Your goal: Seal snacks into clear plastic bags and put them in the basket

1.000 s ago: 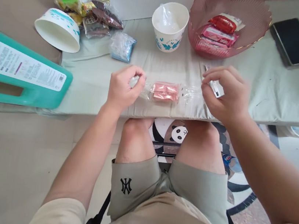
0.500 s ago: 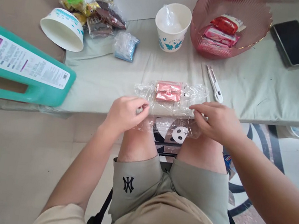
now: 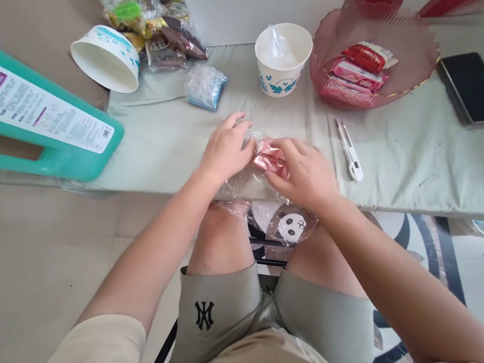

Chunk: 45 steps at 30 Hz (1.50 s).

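Observation:
A small pink-wrapped snack packet (image 3: 268, 152) lies near the front edge of the pale green table (image 3: 429, 160), inside a sheet of clear plastic wrap (image 3: 241, 184) that hangs over the edge. My left hand (image 3: 225, 152) presses on the wrap at the packet's left side, fingers curled over it. From the right, my right hand (image 3: 304, 172) closes its fingers on the packet and wrap. A white utility knife (image 3: 349, 150) rests on the table just right of my right hand.
A paper cup (image 3: 281, 58) with plastic inside and a pink ribbed bowl (image 3: 377, 50) of wrapped snacks stand at the back. A tipped paper bowl (image 3: 105, 57), a snack pile (image 3: 156, 19), a small bag (image 3: 205, 86), a dark phone (image 3: 475, 88) and a teal stool (image 3: 30, 116) lie around.
The right hand put the knife down on the table. Both hands then took the near edge of the clear wrap and have now folded it in over the pink packet.

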Available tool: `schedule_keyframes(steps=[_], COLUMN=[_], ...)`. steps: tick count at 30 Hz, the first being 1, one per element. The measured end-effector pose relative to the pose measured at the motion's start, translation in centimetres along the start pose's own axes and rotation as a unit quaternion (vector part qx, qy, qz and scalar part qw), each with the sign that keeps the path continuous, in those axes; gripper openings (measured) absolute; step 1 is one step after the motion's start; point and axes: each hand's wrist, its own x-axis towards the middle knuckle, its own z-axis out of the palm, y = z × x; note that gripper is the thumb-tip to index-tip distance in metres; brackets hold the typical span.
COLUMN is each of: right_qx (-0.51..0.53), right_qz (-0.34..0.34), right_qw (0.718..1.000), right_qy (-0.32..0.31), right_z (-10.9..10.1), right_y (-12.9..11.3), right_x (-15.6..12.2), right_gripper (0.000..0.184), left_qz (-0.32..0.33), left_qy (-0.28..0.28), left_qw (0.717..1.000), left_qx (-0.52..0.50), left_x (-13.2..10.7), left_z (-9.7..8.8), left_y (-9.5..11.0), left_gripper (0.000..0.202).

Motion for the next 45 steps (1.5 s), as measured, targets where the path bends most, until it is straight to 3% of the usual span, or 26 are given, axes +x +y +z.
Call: schedule_keyframes(steps=[4, 11, 16, 22, 26, 29, 33, 36, 39, 40, 42, 45], right_qx=[-0.038, 0.045, 0.083, 0.111, 0.131, 0.175, 0.175, 0.13, 0.083, 0.057, 0.013, 0.018], right_qz=[0.007, 0.033, -0.016, -0.074, -0.067, -0.042, 0.007, 0.152, 0.211, 0.207, 0.165, 0.061], right_qw=[0.999, 0.998, 0.996, 0.991, 0.989, 0.982, 0.972, 0.953, 0.955, 0.961, 0.967, 0.962], right_qy=[-0.035, -0.004, -0.034, -0.001, 0.022, 0.054, 0.156, 0.228, 0.19, 0.173, 0.195, 0.267], right_z=[0.9, -0.1, -1.5, -2.7, -4.7, -7.6, -12.1, -14.3, -15.2, -15.4, -15.3, -13.6], right_y=[-0.2, 1.6, 2.8, 4.2, 4.9, 4.9, 5.1, 7.0, 10.2, 11.1, 12.0, 10.7], right_x=[0.8, 0.8, 0.8, -0.3, -1.6, -1.7, 1.2, 5.5, 9.7, 10.6, 10.9, 6.9], right_gripper=[0.052, 0.046, 0.032, 0.035, 0.031, 0.029, 0.022, 0.018, 0.016, 0.014, 0.017, 0.034], left_qz=[-0.014, -0.019, -0.034, -0.014, -0.013, -0.025, -0.035, -0.036, -0.031, -0.03, -0.034, -0.038], left_qy=[0.041, 0.058, 0.044, 0.055, 0.051, 0.047, 0.039, 0.038, 0.046, 0.047, 0.046, 0.041], left_qw=[0.999, 0.996, 0.993, 0.992, 0.991, 0.991, 0.989, 0.989, 0.99, 0.99, 0.99, 0.991], left_qx=[0.008, 0.068, 0.103, 0.114, 0.119, 0.12, 0.136, 0.139, 0.133, 0.132, 0.131, 0.123], left_x=[1.4, 1.4, 1.3, 1.4, 1.4, 1.4, 1.4, 1.4, 1.4, 1.4, 1.4, 1.4], left_z=[1.6, 2.2, 2.0, 2.1, 2.1, 2.1, 2.0, 1.9, 1.9, 1.9, 1.9, 1.9], left_y=[-1.3, -1.5, -0.8, -1.1, -1.1, -0.9, -0.5, -0.4, -0.5, -0.5, -0.5, -0.5], left_gripper=[0.027, 0.032, 0.029, 0.03, 0.031, 0.03, 0.031, 0.029, 0.026, 0.026, 0.026, 0.028])
